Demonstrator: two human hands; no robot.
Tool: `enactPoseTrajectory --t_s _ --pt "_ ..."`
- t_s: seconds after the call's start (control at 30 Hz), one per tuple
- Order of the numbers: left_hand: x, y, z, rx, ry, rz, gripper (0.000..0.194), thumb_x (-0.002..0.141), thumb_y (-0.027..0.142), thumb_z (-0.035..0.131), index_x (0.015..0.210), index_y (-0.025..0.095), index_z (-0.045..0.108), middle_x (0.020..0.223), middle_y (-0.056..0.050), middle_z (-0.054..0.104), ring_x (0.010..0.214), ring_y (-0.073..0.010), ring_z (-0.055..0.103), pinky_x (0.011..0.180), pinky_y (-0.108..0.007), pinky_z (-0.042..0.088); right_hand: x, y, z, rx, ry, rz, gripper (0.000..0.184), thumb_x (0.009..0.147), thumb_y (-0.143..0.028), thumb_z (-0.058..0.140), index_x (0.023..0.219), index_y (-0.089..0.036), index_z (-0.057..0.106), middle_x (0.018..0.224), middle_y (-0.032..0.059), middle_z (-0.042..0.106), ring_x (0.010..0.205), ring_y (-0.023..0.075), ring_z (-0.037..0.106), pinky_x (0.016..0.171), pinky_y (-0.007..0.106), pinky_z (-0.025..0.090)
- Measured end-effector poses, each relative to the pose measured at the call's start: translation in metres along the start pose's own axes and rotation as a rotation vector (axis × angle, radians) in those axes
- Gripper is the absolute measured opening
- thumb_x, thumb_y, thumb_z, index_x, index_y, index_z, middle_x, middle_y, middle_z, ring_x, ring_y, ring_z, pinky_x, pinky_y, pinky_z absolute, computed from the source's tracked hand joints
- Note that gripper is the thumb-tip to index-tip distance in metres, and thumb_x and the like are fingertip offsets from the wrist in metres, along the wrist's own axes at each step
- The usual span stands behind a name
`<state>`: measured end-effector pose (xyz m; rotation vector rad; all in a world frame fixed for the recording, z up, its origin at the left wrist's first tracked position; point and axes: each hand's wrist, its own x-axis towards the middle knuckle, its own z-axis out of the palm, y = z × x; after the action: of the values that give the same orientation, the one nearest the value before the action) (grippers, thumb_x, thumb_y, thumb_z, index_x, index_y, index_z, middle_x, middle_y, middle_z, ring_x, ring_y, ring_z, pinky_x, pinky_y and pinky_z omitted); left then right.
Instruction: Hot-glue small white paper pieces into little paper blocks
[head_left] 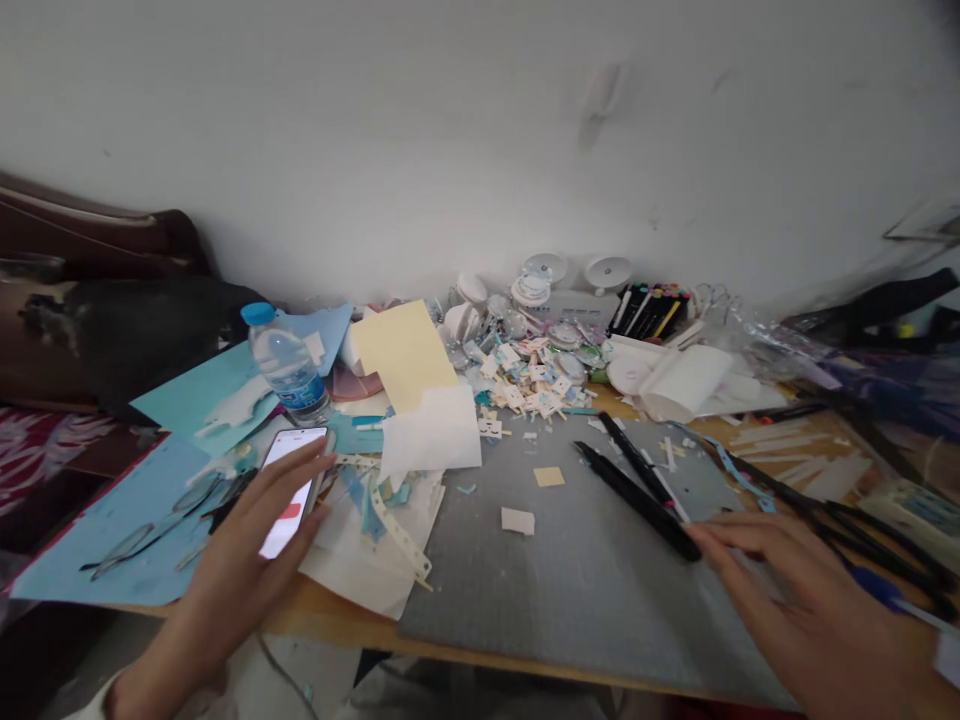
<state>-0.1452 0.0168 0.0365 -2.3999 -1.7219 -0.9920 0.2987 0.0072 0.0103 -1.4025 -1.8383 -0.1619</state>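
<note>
My left hand [240, 545] lies over a smartphone [291, 490] with a lit white screen, thumb along its top edge and fingers spread across it. The phone rests on scraps of paper at the left of the desk. Over the right side of a grey cutting mat [570, 580], my right hand [810, 610] hovers with its fingers stretched out flat and nothing in them. Its fingertips are close to the end of a black marker [637, 500] lying diagonally on the mat. A second black pen [637, 462] lies just behind that one.
A water bottle with a blue cap [286, 365] stands behind the phone. Yellow paper [405, 352], blue card sheets [120, 520] and a pile of small paper cut-outs [529, 385] cover the desk. A marker set [651, 312] stands by the wall. Scissors [862, 540] lie at right.
</note>
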Motion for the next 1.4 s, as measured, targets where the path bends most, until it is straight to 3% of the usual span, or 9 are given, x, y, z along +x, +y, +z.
enactPoseTrajectory --t_s 0.17,0.27,0.43,0.6,0.83,0.9,1.07,1.23,1.4 --pt "0.025 0.016 0.054 -0.021 -0.117 0.055 0.034 0.096 0.025 0.045 0.129 0.024 0.049 0.135 -0.01 0.057 0.125 -0.0241 0.055 0.102 -0.04 0.048 0.019 -0.023 0.043 0.097 -0.207 -0.111 0.032 0.098 -0.028 0.045 0.068 -0.021 0.051 0.064 0.0012 0.051 0.064 0.0167 0.05 0.063 0.032 0.04" --pt "0.043 0.023 0.088 0.095 -0.228 0.064 0.039 0.091 0.025 0.054 0.129 0.017 0.051 0.139 -0.016 0.053 0.131 -0.0296 0.048 0.107 -0.047 0.042 0.028 -0.035 0.065 0.147 -0.342 -0.244 0.021 0.094 -0.011 0.041 0.089 -0.017 0.06 0.089 0.0071 0.062 0.085 0.0196 0.057 0.076 0.033 0.047" --pt "0.065 0.026 0.115 0.107 -0.257 0.027 0.023 0.085 0.013 0.056 0.108 0.015 0.063 0.121 -0.017 0.065 0.117 -0.0348 0.058 0.098 -0.051 0.045 0.032 -0.031 0.08 0.124 -0.466 -0.313 0.06 0.073 0.008 0.033 0.122 -0.018 0.055 0.119 0.0104 0.057 0.111 0.0219 0.053 0.095 0.041 0.047" --pt "0.073 0.025 0.111 0.031 -0.196 -0.062 0.017 0.089 0.018 0.05 0.082 0.019 0.066 0.085 -0.009 0.072 0.085 -0.0271 0.067 0.079 -0.037 0.049 0.036 -0.01 0.09 0.054 -0.472 -0.251 0.032 0.088 -0.003 0.04 0.109 -0.016 0.06 0.108 0.0113 0.059 0.101 0.0232 0.056 0.087 0.04 0.05" --pt "0.094 0.028 0.089 -0.236 0.193 -0.355 0.024 0.091 0.037 0.052 0.105 0.02 0.062 0.102 -0.007 0.069 0.091 -0.023 0.066 0.08 -0.032 0.049 0.043 0.008 0.113 -0.023 -0.521 -0.266 0.018 0.094 -0.014 0.048 0.096 -0.017 0.065 0.098 0.011 0.062 0.094 0.0259 0.056 0.085 0.043 0.046" --pt "0.1 0.03 0.084 -0.367 0.234 -0.406 0.03 0.089 0.042 0.053 0.109 0.02 0.06 0.102 -0.006 0.069 0.089 -0.0202 0.066 0.073 -0.028 0.051 0.044 0.01 0.116 0.003 -0.527 -0.265 0.019 0.094 -0.014 0.047 0.093 -0.017 0.066 0.093 0.0103 0.063 0.091 0.0248 0.056 0.083 0.041 0.046" --pt "0.104 0.041 0.08 -0.835 0.082 -0.594 0.033 0.08 0.039 0.065 0.108 0.021 0.062 0.071 0.002 0.066 0.058 -0.0115 0.06 0.05 -0.019 0.045 0.044 0.01 0.114 0.161 -0.464 -0.149 0.022 0.098 -0.016 0.04 0.092 -0.017 0.061 0.094 0.0103 0.062 0.092 0.0231 0.056 0.086 0.039 0.045" --pt "0.096 0.057 0.077 -1.229 -0.179 -0.79 0.036 0.075 0.029 0.072 0.11 0.024 0.064 0.085 -0.002 0.072 0.069 -0.0157 0.067 0.056 -0.022 0.053 0.041 0.001 0.096 0.378 -0.405 0.046 0.016 0.099 -0.023 0.04 0.093 -0.018 0.053 0.087 0.0054 0.06 0.081 0.0164 0.057 0.072 0.028 0.048" --pt "0.081 0.069 0.071 -1.373 -0.352 -0.831 0.051 0.068 0.018 0.076 0.116 0.026 0.062 0.087 -0.001 0.074 0.077 -0.0206 0.071 0.067 -0.028 0.058 0.023 -0.03 0.075 0.653 -0.64 0.043 0.013 0.099 -0.023 0.044 0.092 -0.019 0.054 0.098 0.0033 0.064 0.093 0.0129 0.061 0.082 0.024 0.05"
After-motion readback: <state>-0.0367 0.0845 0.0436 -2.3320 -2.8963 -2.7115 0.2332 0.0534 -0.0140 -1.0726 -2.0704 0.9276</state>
